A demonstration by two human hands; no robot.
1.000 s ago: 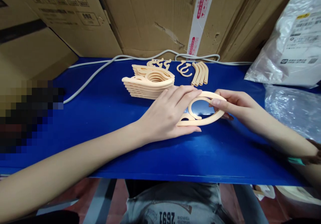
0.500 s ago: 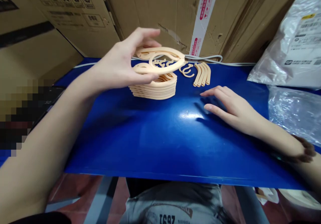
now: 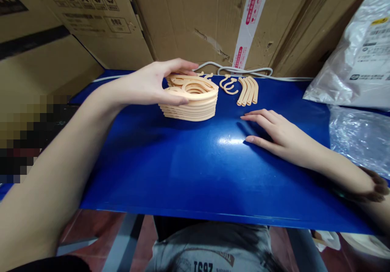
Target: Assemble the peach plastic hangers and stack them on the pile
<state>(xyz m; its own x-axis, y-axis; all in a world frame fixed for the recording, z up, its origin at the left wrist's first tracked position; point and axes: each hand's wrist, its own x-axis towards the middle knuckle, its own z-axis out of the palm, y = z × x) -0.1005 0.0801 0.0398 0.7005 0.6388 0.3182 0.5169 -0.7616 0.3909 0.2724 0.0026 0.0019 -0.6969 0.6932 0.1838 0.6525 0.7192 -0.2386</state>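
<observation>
My left hand (image 3: 152, 83) has its thumb and fingers around the left side of a cream plastic folded hanger (image 3: 201, 96). That hanger rests on top of a stack of similar hangers (image 3: 190, 113) on the blue table. Some of the stack's far side is hidden by the hand and the top piece. Over the table at the right, my right hand (image 3: 278, 136) holds nothing, its fingers and thumb apart. Loose cream hooks (image 3: 230, 87) lie right of the stack. Beside them several curved hanger arms (image 3: 248, 91) lie in a row, just beyond my right fingertips.
Cardboard boxes (image 3: 189, 16) stand along the back and left of the blue table (image 3: 195, 170). A white cable (image 3: 271, 73) runs along the back edge. At the right are a silvery plastic parcel (image 3: 344, 68) with a label and a clear plastic bag (image 3: 359, 138).
My left hand has lowered the hanger from above the stack onto its top. My right hand has shifted slightly down, still with its fingers apart.
</observation>
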